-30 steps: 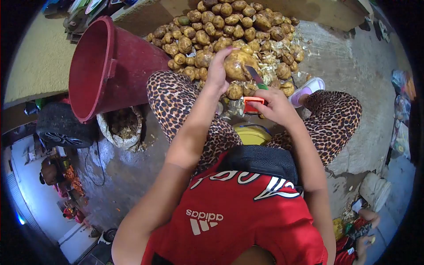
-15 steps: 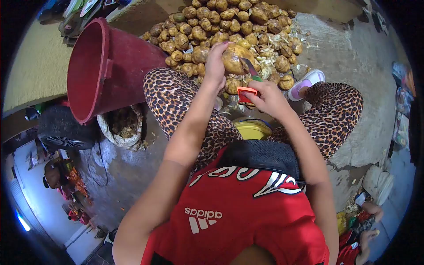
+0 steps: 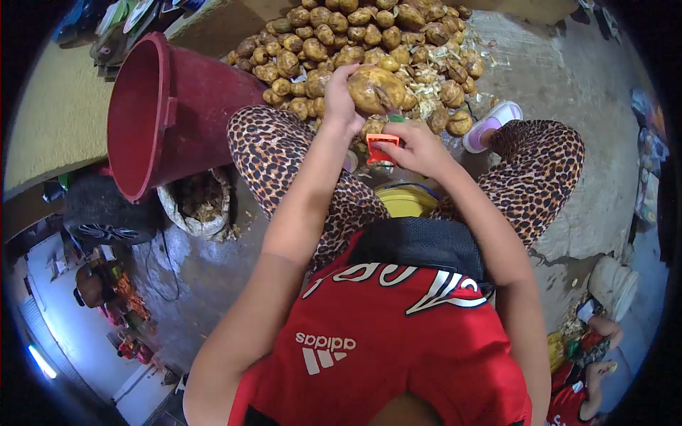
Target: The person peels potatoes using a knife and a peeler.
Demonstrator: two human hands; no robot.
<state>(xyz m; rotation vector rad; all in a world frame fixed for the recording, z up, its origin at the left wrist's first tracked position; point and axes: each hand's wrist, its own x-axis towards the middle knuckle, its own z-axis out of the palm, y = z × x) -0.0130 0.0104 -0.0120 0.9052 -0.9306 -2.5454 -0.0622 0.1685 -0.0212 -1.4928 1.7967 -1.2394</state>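
Note:
A large yellow-brown tuber (image 3: 371,89) rests in my left hand (image 3: 342,98), whose fingers wrap round its left side. My right hand (image 3: 419,148) is closed on a knife with a green handle (image 3: 396,118); its blade lies against the tuber's right side. An orange-red peeler (image 3: 382,148) is also held in my right hand, under the thumb. Beyond both hands lies a heap of brown, round tubers (image 3: 323,53), with pale peelings (image 3: 426,99) scattered over its right part.
A big red bin (image 3: 192,106) leans at the left, above a white sack (image 3: 197,202) of scraps. A yellow bucket (image 3: 405,201) stands between my legs. A tyre (image 3: 106,209) lies farther left. Another person's arm (image 3: 595,383) shows at the lower right.
Both hands have shifted slightly left and the held tuber has turned a little. The knife has moved left, its blade now lower along the tuber. The whole view has also shifted a bit.

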